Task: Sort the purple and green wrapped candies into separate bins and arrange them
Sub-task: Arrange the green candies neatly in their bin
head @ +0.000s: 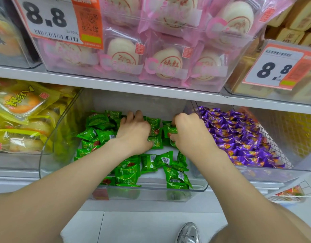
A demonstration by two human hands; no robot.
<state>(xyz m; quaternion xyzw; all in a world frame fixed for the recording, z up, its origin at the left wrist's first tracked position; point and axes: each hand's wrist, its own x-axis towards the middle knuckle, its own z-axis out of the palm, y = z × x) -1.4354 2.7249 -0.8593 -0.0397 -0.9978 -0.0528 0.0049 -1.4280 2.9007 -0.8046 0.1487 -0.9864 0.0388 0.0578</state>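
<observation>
Green wrapped candies (151, 162) lie loose in a clear plastic bin (151, 190) on the lower shelf. Purple wrapped candies (239, 137) fill the clear bin (274, 172) to its right. Both my hands are inside the green bin. My left hand (133, 130) lies palm down on the heap, its fingers curled over green candies and its thumb on one. My right hand (189, 132) is curled, pinching a green candy (172, 130) between thumb and fingers. No purple candy shows among the green ones.
A bin of yellow-wrapped cakes (19, 116) stands to the left. The shelf edge (151, 88) hangs just above my hands, with pink-wrapped cakes (151, 50) and price tags over it. A small wire basket (295, 192) hangs at lower right. My shoe (188, 233) is on the tiled floor.
</observation>
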